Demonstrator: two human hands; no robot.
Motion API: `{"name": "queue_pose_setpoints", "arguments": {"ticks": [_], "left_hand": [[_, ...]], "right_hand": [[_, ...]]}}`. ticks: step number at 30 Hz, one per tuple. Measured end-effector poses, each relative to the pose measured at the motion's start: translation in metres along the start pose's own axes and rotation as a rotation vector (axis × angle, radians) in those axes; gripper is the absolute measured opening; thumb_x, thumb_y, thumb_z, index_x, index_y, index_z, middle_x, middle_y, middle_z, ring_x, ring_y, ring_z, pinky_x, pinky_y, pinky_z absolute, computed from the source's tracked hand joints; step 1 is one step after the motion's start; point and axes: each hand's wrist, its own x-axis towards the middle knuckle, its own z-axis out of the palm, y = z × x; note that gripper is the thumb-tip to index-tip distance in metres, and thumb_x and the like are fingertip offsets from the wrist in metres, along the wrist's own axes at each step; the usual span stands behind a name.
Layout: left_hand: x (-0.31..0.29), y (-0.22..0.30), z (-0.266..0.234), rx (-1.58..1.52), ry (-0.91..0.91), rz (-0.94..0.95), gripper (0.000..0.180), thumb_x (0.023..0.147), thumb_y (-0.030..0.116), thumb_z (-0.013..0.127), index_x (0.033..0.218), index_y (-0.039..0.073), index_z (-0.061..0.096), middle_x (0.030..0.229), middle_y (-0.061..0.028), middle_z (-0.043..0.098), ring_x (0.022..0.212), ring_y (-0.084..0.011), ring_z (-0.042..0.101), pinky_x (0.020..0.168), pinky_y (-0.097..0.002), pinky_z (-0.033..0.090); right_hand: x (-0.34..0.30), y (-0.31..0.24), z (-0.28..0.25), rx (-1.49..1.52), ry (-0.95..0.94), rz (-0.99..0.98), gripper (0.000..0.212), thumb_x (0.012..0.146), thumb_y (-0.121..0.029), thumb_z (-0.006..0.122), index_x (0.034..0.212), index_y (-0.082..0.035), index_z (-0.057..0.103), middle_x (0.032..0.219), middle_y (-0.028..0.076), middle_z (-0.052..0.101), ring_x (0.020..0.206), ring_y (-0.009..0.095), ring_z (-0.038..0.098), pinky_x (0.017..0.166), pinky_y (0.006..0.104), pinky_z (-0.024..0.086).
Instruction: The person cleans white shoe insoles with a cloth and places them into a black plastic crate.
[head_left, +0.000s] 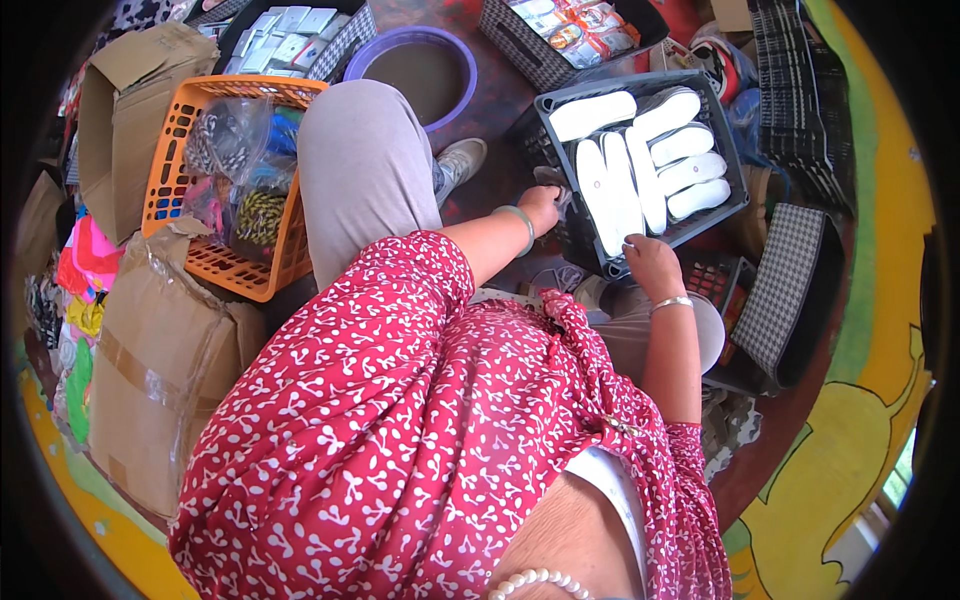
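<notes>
A dark grey plastic crate (742,180) holds several white, sole-shaped insoles (597,195), some lying lengthwise, others stacked crosswise on the right. Beside the crate's left wall, my left hand (543,208) is closed on a crumpled grey cloth (563,192). My right hand (652,265) is over the near rim, its fingers pinched together close to the near ends of the insoles. Whatever may be between those fingertips is too small to make out.
An orange basket (165,165) with bagged cords stands left of my knee, near cardboard boxes (150,370). A purple-rimmed tub (467,75) sits ahead, between bins of packaged goods (285,45). A houndstooth-patterned bin (785,285) is at the right.
</notes>
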Motion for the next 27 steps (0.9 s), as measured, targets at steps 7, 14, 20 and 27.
{"name": "queue_pose_setpoints", "arguments": {"ticks": [7,14,20,27], "left_hand": [[-0.011,0.011,-0.020,-0.571,0.247,-0.253,0.029,0.076,0.009,0.053,0.103,0.008,0.063,0.092,-0.0199,0.064,0.091,-0.0366,0.060,0.082,-0.0423,0.046],[0.000,-0.006,-0.011,-0.025,0.280,0.060,0.048,0.082,0.008,0.048,0.129,0.005,0.040,0.119,-0.0228,0.048,0.106,-0.0391,0.050,0.090,-0.0411,0.042],[0.004,-0.013,-0.020,0.138,0.153,0.170,0.058,0.078,-0.004,0.036,0.135,0.002,0.030,0.123,-0.0246,0.046,0.115,-0.0411,0.044,0.097,-0.0405,0.037],[-0.019,-0.009,0.009,0.196,-0.138,0.079,0.053,0.075,-0.005,0.041,0.128,0.001,0.038,0.115,-0.0267,0.052,0.109,-0.0407,0.049,0.094,-0.0416,0.039]], "right_hand": [[0.000,-0.006,0.005,-0.029,0.008,-0.041,0.024,0.084,-0.025,0.050,0.092,-0.007,0.062,0.085,0.020,0.063,0.083,0.038,0.060,0.074,0.0471,0.047],[-0.005,-0.018,-0.007,-0.025,0.052,-0.098,0.022,0.084,-0.024,0.049,0.091,-0.006,0.061,0.084,0.020,0.063,0.082,0.038,0.060,0.073,0.0467,0.047],[-0.003,-0.017,-0.007,-0.023,0.054,-0.065,0.023,0.085,-0.025,0.050,0.092,-0.006,0.061,0.084,0.020,0.063,0.081,0.038,0.060,0.072,0.0461,0.047],[0.003,-0.014,-0.008,-0.074,0.074,-0.103,0.022,0.086,-0.024,0.050,0.093,-0.007,0.062,0.083,0.019,0.063,0.079,0.037,0.060,0.069,0.0442,0.048]]}}
